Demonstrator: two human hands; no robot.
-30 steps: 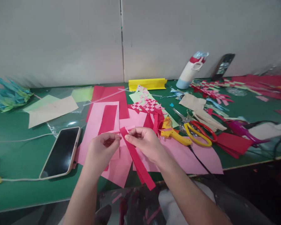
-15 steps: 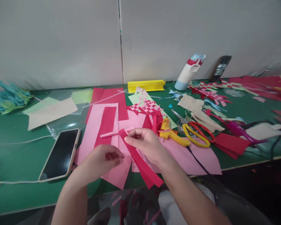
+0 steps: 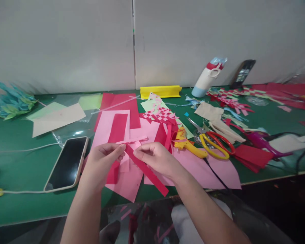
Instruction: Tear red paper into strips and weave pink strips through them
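Note:
My left hand (image 3: 107,156) pinches the upper left end of a red paper strip (image 3: 151,174), thumb against fingers. On the same strip, a little lower, my right hand (image 3: 154,156) is closed with thumb and fingertips. The strip slants down to the right, its free end near the table's front edge. Beneath both hands lie pink paper sheets (image 3: 132,189) with a red paper piece (image 3: 118,127) on top. Just beyond the fingers is a narrow pink strip (image 3: 136,139). Woven pink and red checkered paper (image 3: 162,115) rests farther back.
A phone (image 3: 67,164) lies at left on the green table (image 3: 22,206). To the right are a yellow glue gun (image 3: 189,146), scissors (image 3: 216,145) and red paper (image 3: 254,157). A white bottle (image 3: 207,79) and yellow folded paper (image 3: 161,92) stand by the wall.
My left hand has moved up and taken hold of the strip's upper end. The strip hangs as a single narrow band now, where its lower end was spread before. The view has shifted slightly.

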